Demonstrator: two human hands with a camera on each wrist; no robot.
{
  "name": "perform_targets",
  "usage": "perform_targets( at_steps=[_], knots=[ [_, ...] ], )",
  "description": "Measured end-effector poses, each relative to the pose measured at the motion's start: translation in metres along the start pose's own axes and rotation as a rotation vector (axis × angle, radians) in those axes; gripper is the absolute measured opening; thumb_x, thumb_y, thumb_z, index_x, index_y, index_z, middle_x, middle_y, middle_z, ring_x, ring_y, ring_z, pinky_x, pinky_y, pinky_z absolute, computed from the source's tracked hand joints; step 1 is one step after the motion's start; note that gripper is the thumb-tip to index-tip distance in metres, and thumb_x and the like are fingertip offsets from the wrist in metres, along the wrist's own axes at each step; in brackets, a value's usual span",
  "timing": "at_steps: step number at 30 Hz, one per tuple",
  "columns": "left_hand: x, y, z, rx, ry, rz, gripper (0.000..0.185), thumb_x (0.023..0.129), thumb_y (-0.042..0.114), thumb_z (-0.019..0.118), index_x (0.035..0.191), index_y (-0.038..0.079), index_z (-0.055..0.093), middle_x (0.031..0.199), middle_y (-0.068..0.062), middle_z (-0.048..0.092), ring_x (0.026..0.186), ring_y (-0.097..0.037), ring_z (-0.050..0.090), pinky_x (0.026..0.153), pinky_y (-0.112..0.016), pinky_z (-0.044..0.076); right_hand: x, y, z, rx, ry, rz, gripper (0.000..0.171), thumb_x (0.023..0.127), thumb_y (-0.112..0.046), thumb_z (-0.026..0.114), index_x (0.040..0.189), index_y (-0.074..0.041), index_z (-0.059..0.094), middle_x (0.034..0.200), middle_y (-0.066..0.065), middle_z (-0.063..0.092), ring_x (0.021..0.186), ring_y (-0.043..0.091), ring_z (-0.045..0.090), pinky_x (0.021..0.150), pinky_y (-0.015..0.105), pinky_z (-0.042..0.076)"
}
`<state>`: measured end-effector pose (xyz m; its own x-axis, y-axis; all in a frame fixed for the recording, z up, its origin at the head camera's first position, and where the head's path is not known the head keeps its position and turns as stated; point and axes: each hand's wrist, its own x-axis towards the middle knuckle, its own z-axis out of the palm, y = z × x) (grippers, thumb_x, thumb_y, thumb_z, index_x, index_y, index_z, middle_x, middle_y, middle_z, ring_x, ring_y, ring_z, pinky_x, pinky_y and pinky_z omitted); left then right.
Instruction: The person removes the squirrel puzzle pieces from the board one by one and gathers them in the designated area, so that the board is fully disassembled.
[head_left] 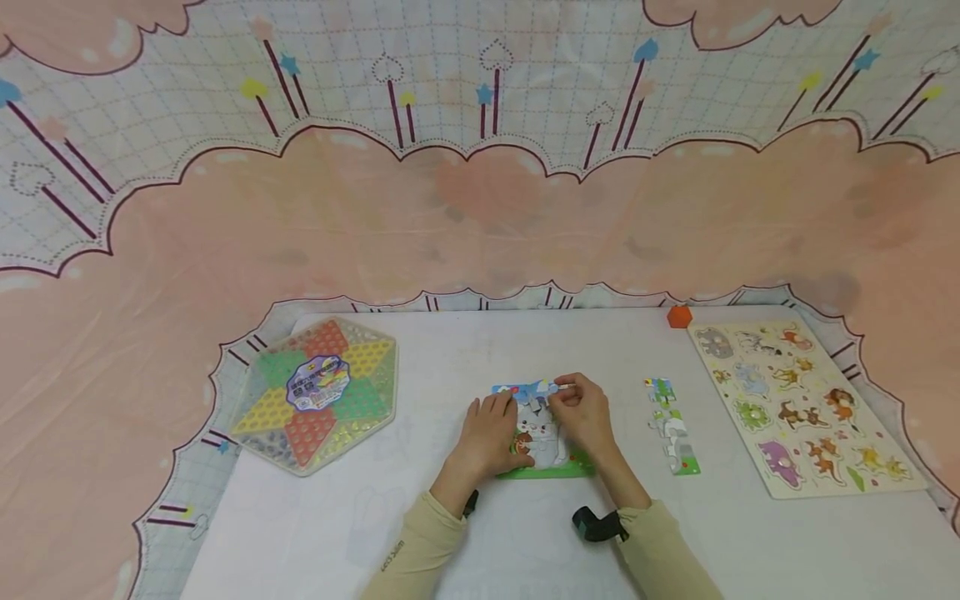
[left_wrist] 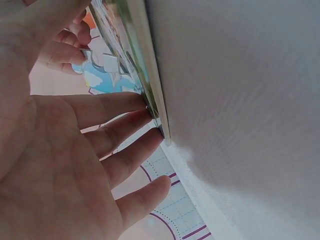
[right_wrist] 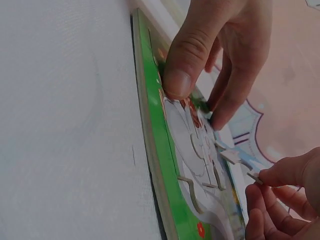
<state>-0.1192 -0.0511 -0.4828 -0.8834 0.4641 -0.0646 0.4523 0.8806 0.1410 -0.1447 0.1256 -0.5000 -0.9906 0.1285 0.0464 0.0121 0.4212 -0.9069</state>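
Both hands [head_left: 487,433] flat on puzzle [head_left: 542,433] — fingers [left_wrist: 125,137] extended.

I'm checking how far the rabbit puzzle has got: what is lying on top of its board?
On the puzzle board lie fitted rabbit pieces. The left hand presses on them, and the right hand pinches a piece at the top. The hands cover what lies beneath them.

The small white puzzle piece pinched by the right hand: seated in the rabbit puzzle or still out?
Out. The right hand pinches the small white puzzle piece above the green-edged rabbit puzzle board.
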Motion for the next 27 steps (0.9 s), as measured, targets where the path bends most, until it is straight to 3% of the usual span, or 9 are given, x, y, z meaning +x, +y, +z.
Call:
perform_targets(
  at_steps=[8, 15, 21, 27],
  knots=[
    [0.001, -0.001, 0.002, 0.012, -0.007, -0.003, 0.097, 0.073, 0.061, 0.079, 0.14, -0.003, 0.049, 0.144, -0.014, 0.046, 0.131, -0.031, 0.044, 0.108, -0.052, 0.036, 0.004, 0.003, -0.008, 0.033, 0.036, 0.054, 0.023, 0.082, 0.0, 0.071, 0.104, 0.002, 0.069, 0.082, 0.012, 0.069, 0.067, 0.009, 0.063, 0.061, 0.017, 0.048],
    [0.0, 0.0, 0.0, 0.001, -0.021, -0.008, 0.097, 0.074, 0.06, 0.078, 0.141, -0.003, 0.048, 0.144, -0.013, 0.045, 0.132, -0.031, 0.043, 0.109, -0.052, 0.035, 0.005, 0.004, -0.026, 0.125, 0.001, 0.071, 0.023, 0.087, 0.003, 0.069, 0.109, 0.006, 0.066, 0.088, 0.017, 0.066, 0.074, 0.018, 0.068, 0.064, 0.017, 0.05],
    [-0.001, 0.001, -0.002, -0.006, -0.02, -0.008, 0.096, 0.075, 0.06, 0.078, 0.142, -0.003, 0.048, 0.144, -0.013, 0.044, 0.132, -0.031, 0.042, 0.109, -0.052, 0.034, 0.008, 0.013, -0.041, 0.12, 0.008, 0.083, 0.026, 0.088, 0.001, 0.069, 0.113, 0.005, 0.066, 0.093, 0.018, 0.066, 0.072, 0.007, 0.063, 0.067, 0.016, 0.05],
    [-0.001, 0.001, -0.002, -0.006, -0.024, -0.008, 0.096, 0.075, 0.06, 0.077, 0.142, -0.002, 0.048, 0.145, -0.014, 0.044, 0.132, -0.031, 0.042, 0.109, -0.052, 0.034, 0.009, 0.018, -0.057, 0.114, 0.038, 0.102, 0.029, 0.088, 0.002, 0.068, 0.116, 0.006, 0.064, 0.097, 0.021, 0.065, 0.072, 0.008, 0.063, 0.061, 0.017, 0.049]
  ],
)
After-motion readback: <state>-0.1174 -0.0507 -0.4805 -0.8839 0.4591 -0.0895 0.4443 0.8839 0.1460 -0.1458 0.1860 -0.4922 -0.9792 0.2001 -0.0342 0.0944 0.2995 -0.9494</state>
